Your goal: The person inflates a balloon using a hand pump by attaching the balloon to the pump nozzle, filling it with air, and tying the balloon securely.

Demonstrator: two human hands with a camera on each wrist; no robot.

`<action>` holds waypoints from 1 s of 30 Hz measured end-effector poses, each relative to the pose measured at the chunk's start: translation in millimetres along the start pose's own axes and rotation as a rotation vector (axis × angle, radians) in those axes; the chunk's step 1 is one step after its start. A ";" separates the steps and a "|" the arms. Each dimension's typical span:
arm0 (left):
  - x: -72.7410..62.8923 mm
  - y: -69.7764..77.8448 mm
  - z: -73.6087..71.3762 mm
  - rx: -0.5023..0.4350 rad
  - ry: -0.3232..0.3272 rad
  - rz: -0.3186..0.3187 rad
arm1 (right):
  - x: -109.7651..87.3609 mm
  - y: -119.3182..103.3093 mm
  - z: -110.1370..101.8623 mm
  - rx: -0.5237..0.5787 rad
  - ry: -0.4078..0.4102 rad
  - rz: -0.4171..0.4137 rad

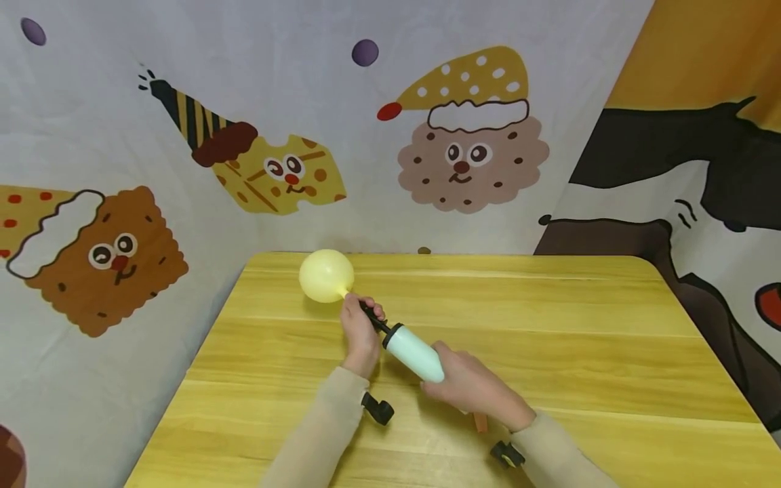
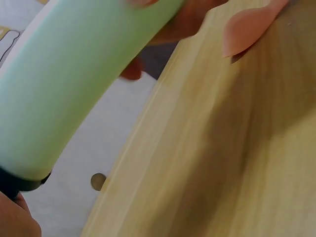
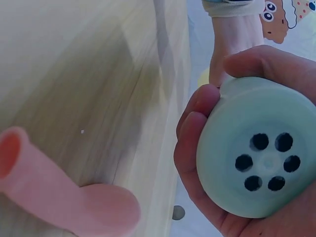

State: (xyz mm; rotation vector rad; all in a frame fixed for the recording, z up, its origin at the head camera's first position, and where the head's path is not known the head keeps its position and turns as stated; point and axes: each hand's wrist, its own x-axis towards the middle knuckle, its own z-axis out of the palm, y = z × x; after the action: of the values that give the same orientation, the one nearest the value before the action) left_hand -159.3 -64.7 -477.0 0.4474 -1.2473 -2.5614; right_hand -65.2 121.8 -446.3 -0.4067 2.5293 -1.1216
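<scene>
A round, inflated yellow balloon (image 1: 327,275) sits at the back left over the table. My left hand (image 1: 360,332) grips the black nozzle end of a balloon pump, right at the balloon's neck. The pump's mint-green barrel (image 1: 415,352) slants down toward my right hand (image 1: 472,386), whose fingers curl round its rear end. Several dark holes mark the barrel's end cap (image 3: 268,163) in the right wrist view. Beneath the right hand a limp pink-orange balloon (image 3: 54,177) lies on the wood, its mouth facing the camera; the head view shows only a small part of it.
The yellow wood-grain table (image 1: 610,339) has its far edge against a cloth backdrop (image 1: 366,224) printed with cartoon biscuits and cheese. Black camera mounts (image 1: 378,409) are worn at both wrists.
</scene>
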 end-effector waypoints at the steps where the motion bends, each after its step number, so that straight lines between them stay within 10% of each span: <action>1: -1.2 -1.7 -0.1 0.007 -0.002 -0.006 | 1.3 -0.3 0.6 0.003 -0.003 0.005; 10: 17.6 -2.1 -5.6 0.023 0.020 0.013 | 6.9 -0.5 2.2 0.016 -0.009 0.014; 18: 45.7 28.1 -19.0 -0.024 0.086 0.048 | -29.8 22.1 -23.6 0.131 -0.121 0.004; 30: 19.8 11.6 -4.3 -0.009 0.015 0.052 | -21.9 21.9 -10.1 0.107 -0.067 0.038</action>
State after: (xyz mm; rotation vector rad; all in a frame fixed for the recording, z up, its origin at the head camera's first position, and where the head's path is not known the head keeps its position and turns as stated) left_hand -174.8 -81.8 -473.5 0.4258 -1.2250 -2.5154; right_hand -52.4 151.1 -452.2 -0.3614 2.3970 -1.2018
